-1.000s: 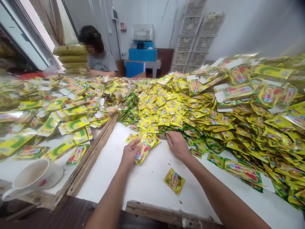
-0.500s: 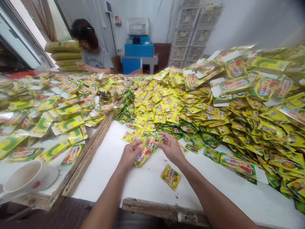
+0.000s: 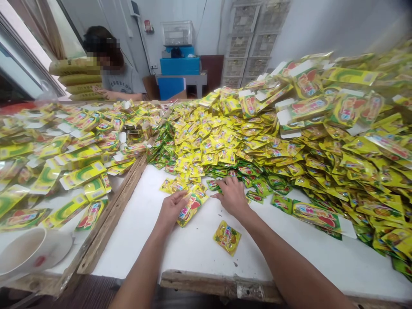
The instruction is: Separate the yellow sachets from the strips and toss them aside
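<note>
Pinched in my left hand is a small yellow and green box, tilted over the white table. My right hand reaches palm down at the near edge of the sachet pile, fingers spread, its fingertips by a green sachet. Whether it touches that sachet is hard to tell. A yellow sachet lies alone between my forearms. Behind the box are a few more yellow sachets.
A large heap of yellow and green sachets fills the back and right. Flat boxes cover the left table beyond a wooden strip. A white bowl stands front left. Another person sits behind.
My right hand has left the box and moved to the pile's edge, its fingers opening. The green sachet no longer shows at the box's top. The view has shifted slightly.
</note>
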`<state>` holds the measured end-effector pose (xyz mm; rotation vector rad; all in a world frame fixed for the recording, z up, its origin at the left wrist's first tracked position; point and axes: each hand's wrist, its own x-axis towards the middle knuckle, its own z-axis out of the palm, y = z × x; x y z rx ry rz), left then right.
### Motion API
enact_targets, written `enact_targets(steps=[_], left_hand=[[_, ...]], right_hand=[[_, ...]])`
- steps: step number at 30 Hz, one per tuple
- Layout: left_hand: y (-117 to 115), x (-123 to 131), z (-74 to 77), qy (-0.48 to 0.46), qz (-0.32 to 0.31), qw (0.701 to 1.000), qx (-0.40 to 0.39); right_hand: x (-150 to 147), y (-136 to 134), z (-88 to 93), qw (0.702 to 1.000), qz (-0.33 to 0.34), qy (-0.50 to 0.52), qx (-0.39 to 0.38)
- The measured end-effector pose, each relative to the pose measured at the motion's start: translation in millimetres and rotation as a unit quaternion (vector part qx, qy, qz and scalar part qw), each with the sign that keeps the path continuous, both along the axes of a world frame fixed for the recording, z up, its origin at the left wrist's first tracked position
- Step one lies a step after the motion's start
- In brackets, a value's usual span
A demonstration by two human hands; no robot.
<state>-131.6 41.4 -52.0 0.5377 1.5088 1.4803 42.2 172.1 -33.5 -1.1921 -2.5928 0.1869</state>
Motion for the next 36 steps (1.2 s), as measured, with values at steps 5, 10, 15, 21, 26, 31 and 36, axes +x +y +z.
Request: enact_targets(steps=[5,10,15,21,26,31,36], left_hand=[[2,0,-3.6,-0.007,0.007,1.0,-0.016],[2,0,-3.6,0.0,0.024,0.999,-0.022],[2,0,0.7,0.004,0.024,1.0,-0.018],[1,1,-0.3,0.027,0.009,0.999,-0.016],[-2,1,2.7,0.014,-0.046,0.999,0.018],[-4,2,9.0,0.009,-0.072,0.997,0.025],[-2,8,13.3,-0.001,-0.075,0.997,0.018]], right_hand=[[-7,-2,-1.8,0.999,-0.018,0.01,-0.026],[-10,1,0.5,0.999,0.026,0.043,-0.001],[-2,0,9.3,0.975,-0.004,0.211,-0.069],[-1,-9,22.1,0.911,0.061,0.302,-0.275],[-3,-11,26.5,0.94,0.109,0.178,-0.269],[-1,-8,29.2,0.961,0.142,0.11,-0.211],[-4,-13,36.7,0.96,0.167,0.057,-0.217]])
